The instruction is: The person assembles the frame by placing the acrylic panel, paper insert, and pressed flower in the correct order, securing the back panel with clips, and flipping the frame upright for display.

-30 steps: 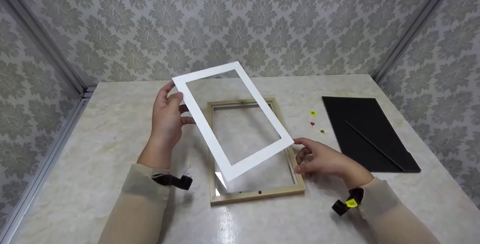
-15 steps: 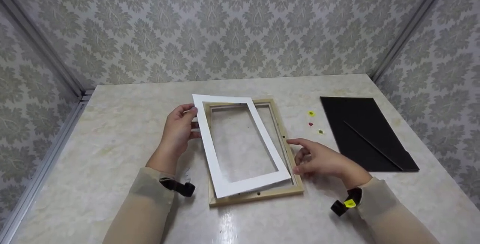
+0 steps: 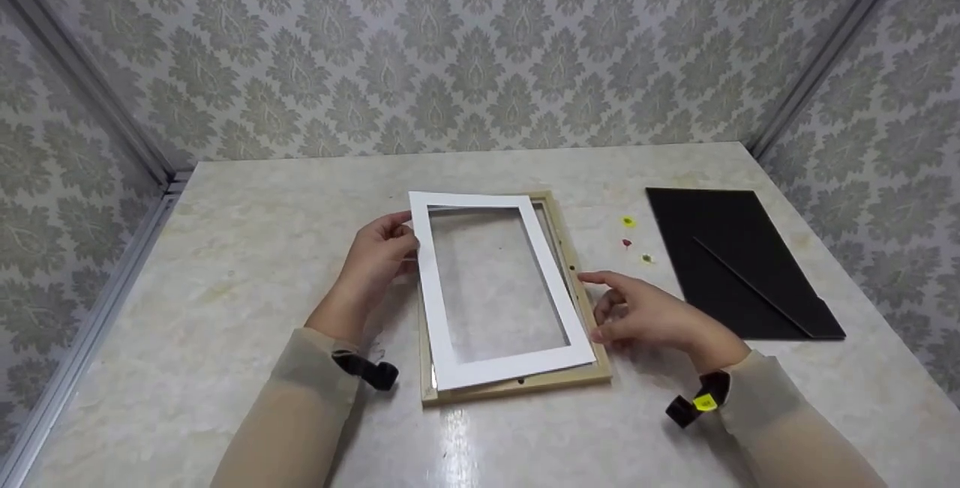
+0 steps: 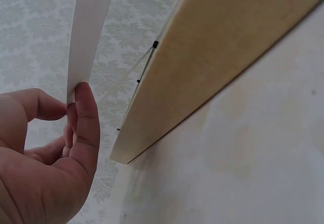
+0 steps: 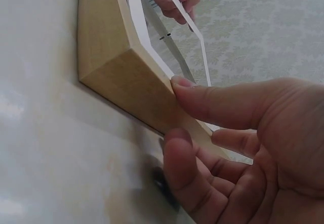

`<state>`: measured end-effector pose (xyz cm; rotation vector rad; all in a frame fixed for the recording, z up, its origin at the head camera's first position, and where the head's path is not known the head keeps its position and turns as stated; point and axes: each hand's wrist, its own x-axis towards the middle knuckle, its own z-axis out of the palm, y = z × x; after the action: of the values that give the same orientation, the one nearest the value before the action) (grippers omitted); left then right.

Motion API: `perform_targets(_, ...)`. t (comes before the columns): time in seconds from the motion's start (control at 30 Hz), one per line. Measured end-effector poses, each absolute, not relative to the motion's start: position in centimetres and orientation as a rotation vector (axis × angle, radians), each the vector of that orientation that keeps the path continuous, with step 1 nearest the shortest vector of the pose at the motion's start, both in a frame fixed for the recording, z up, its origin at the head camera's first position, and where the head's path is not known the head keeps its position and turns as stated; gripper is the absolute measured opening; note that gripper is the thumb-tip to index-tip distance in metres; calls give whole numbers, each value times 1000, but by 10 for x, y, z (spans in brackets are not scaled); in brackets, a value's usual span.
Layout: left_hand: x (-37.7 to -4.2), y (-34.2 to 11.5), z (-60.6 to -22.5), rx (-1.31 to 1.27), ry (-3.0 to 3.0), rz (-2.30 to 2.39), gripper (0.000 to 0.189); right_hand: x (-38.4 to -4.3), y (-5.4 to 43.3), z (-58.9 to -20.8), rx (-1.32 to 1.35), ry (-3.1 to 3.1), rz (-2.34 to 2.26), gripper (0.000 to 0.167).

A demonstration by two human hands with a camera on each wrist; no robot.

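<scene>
A white rectangular picture mat (image 3: 433,285) lies slightly askew over a light wooden picture frame (image 3: 525,388) in the head view. My left hand (image 3: 379,252) pinches the mat's left edge between thumb and fingers. Seen from the left wrist, the mat's edge (image 4: 88,37) stands raised away from the frame's side (image 4: 202,57). At the frame's right side, my right hand (image 3: 649,315) touches the wood with an extended index finger and the thumb. The right wrist view has that thumb (image 5: 217,102) at the frame's upper edge, the other fingers bent loosely beside it.
Right of the frame lie small flower pieces: a yellow one (image 3: 628,221), a red one (image 3: 627,243) and a yellow-green one (image 3: 647,258). Beyond them, a black backing board (image 3: 739,226) with a slanted strip lies on the marbled table (image 3: 247,248). Patterned walls surround the table.
The left hand has lowered the mat from a raised tilt down over the frame, shifted it right and turned it closer to the frame's outline. The right hand keeps its place at the frame.
</scene>
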<state>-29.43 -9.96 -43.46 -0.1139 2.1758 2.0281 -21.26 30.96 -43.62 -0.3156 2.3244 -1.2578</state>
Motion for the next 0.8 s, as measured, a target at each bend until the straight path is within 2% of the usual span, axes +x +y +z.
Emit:
perform_targets(0.13, -295, -100, -438, -90, 2221, 1986, 61, -213, 310, -436, -300, 2331, -1255, 101)
perform_targets(0.4, -296, -100, -444, -34, 2298, 1901, 48, -213, 310, -437, -290, 2324, -1260, 102)
perform_targets(0.8, -290, -103, -450, 12, 2363, 1793, 48, -213, 310, -437, -333, 2343, -1249, 100)
